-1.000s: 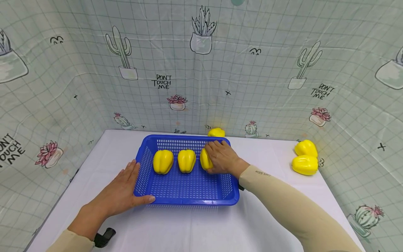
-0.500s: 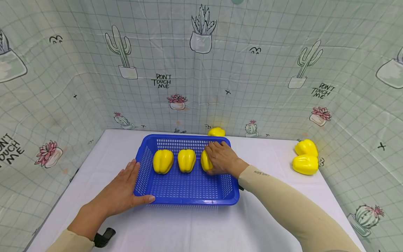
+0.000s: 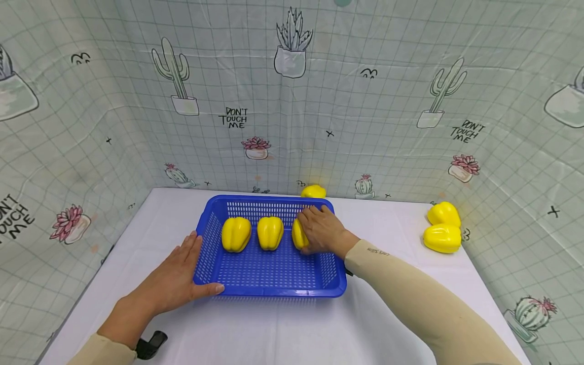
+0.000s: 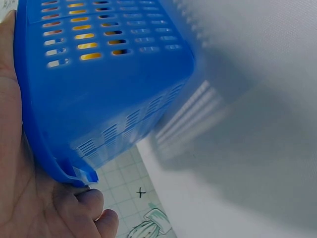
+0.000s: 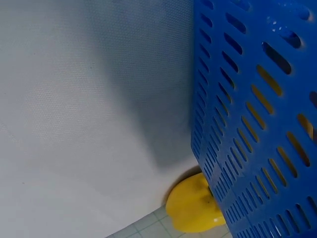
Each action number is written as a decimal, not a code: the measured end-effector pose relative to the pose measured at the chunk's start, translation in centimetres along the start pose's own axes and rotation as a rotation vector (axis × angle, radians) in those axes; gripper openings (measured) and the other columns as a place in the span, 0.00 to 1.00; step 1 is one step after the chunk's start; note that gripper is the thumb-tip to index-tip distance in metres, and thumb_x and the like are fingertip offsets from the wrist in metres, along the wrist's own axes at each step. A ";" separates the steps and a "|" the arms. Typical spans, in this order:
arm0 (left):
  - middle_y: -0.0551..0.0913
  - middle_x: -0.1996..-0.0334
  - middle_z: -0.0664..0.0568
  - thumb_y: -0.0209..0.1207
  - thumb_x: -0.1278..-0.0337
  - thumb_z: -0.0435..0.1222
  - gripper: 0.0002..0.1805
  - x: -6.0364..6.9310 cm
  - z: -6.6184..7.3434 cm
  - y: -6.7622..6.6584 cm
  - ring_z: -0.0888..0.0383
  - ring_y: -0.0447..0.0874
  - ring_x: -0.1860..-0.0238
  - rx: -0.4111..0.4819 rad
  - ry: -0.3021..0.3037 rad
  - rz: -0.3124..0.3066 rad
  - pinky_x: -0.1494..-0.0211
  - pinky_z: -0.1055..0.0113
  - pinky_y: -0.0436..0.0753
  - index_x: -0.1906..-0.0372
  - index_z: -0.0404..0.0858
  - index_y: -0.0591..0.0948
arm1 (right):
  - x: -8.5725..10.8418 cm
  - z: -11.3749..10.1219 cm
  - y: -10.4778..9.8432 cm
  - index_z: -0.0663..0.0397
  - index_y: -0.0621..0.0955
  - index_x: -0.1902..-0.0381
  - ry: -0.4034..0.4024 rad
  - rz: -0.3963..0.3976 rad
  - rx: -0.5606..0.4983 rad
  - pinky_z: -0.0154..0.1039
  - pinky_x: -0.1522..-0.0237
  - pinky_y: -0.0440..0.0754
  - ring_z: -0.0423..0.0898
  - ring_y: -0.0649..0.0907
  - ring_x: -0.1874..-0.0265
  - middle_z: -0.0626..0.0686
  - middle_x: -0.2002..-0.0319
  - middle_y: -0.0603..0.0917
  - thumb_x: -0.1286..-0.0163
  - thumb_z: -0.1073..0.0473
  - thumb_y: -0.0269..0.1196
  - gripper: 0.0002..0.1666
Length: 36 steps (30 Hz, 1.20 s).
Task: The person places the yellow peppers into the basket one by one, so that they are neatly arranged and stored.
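Note:
A blue perforated plastic basket stands on the table with a row of yellow bell peppers in it. The left bell pepper and the middle bell pepper lie apart from each other. My right hand grips the right bell pepper inside the basket, covering much of it. Against the basket's left side rests my left hand, fingers extended along the rim and thumb over the near rim. The left wrist view shows this hand at the basket's corner; the right hand is hidden behind the basket wall in the right wrist view.
Behind the basket sits another bell pepper, beside the basket wall in the right wrist view. Two more bell peppers, a rear one and a front one, lie at the right. A patterned cloth curtain surrounds the white table.
The right hand has shifted the gripped bell pepper very slightly right within the basket. My left hand and the other bell peppers have stayed in place.

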State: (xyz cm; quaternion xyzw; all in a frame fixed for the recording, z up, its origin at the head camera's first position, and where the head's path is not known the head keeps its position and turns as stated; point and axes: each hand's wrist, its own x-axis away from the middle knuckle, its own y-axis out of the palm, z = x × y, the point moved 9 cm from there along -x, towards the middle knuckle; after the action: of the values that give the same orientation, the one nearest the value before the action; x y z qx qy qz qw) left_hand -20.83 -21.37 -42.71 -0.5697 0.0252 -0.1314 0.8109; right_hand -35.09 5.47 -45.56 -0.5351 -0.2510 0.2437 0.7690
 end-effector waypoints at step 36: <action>0.45 0.16 0.27 0.61 0.50 0.78 0.76 0.0 -0.2 0.2 0.28 0.49 0.17 0.015 -0.005 0.001 0.18 0.32 0.53 0.17 0.23 0.48 | 0.0 0.0 0.4 0.57 0.71 0.27 0.015 -0.062 0.045 0.53 0.30 0.75 0.56 0.76 0.33 0.59 0.32 0.78 0.40 0.20 0.66 0.59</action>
State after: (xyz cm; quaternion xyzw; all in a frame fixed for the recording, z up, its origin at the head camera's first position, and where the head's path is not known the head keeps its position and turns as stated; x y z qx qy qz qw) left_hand -20.81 -21.50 -42.97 -0.5639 0.0227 -0.1296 0.8153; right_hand -35.13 5.60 -45.95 -0.5112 -0.2563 0.2215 0.7899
